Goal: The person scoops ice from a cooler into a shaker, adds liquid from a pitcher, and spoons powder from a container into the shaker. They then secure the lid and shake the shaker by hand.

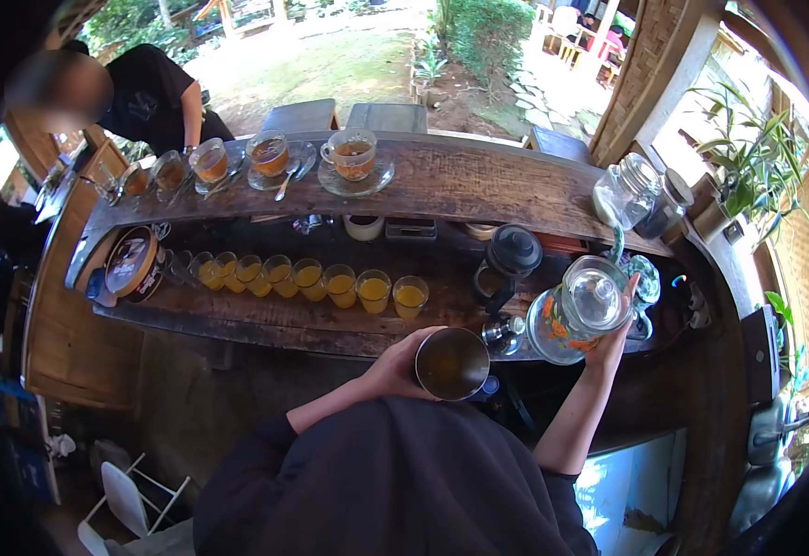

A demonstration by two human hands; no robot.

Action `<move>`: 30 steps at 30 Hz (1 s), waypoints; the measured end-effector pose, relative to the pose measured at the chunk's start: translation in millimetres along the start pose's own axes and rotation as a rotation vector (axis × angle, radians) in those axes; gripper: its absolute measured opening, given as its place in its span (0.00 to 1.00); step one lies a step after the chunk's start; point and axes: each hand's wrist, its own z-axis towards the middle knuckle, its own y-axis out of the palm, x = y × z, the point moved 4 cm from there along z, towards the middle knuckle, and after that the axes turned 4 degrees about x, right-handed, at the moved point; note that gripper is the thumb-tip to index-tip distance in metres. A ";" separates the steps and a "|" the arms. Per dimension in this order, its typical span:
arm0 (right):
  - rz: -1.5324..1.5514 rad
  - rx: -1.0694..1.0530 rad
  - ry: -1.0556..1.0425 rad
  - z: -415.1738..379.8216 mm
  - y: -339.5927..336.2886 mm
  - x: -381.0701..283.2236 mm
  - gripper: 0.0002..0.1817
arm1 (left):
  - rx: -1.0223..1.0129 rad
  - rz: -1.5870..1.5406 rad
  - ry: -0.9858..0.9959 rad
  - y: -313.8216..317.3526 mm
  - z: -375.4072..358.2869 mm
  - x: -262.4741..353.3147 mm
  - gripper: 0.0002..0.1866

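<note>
My left hand (393,364) is wrapped round a metal cup (452,364) held close to my body, its open mouth facing up. Some liquid shows at the bottom of it. At the counter's right end, my right hand (619,324) is closed on a clear glass jar (545,335) with orange flowers on its side. A glass lid (597,291) with a knob sits over the jar's top in this view. Between the cup and the jar stands a small shiny metal vessel (503,334). A French press (506,264) with a dark lid is just behind it.
Several glasses of yellow drink (339,284) line the lower wooden counter (274,326). Cups of tea (353,156) on saucers stand along the upper shelf (478,181). Glass jars (629,190) are at its right end. Another person (149,97) leans at the far left.
</note>
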 end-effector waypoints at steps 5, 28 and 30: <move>-0.042 0.100 -0.042 21.2 -2.7 17.3 0.38 | 0.096 0.037 -0.070 -12.6 -15.1 -6.0 0.50; -0.035 0.345 -0.024 61.4 -50.1 127.8 0.39 | 0.612 0.176 -0.204 -66.9 -92.0 -2.9 0.47; 0.055 0.417 -0.019 61.7 -52.2 132.4 0.37 | 0.636 0.167 -0.217 -69.9 -94.2 1.4 0.46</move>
